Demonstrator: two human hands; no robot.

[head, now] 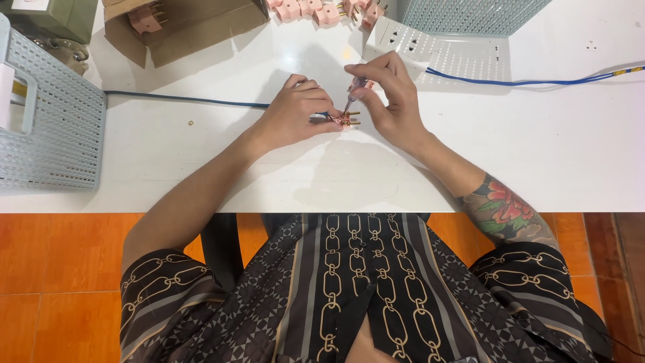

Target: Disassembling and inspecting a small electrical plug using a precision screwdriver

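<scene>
Left hand (pixel 292 111): fingers curled tight round a small pink plug part (pixel 347 120) with brass prongs, pinning it against the white table (pixel 537 154) near the middle of its width, between the far and near edges.
Right hand (pixel 390 94): fingertips pinched shut on a slim screwdriver (pixel 354 93), tip angled down onto the plug part.
Plug part: sits between the two hands, prongs pointing toward the right hand; a blue cable (pixel 188 100) runs from it toward the table's left edge.
Step in hand: looks like screw work on the plug's terminals — driver tip seated or close to it, cannot tell whether it is in the screw head.
Next move calls for: a steady clamp from the left hand and fine finger rotation of the driver, kept in line with the screw; a slip would skate off the brass.
Far edge: row of pink plugs (pixel 316 10), open cardboard box (pixel 181 27) with one more plug inside, white power strip (pixel 430 47), perforated grey basket (pixel 470 13).
Left edge: second perforated basket (pixel 54 128).
Right side: another blue cable (pixel 537 82) runs from the strip toward the right edge.
Below table: orange floor (pixel 67 255) — patterned dark shirt nearest the camera.
</scene>
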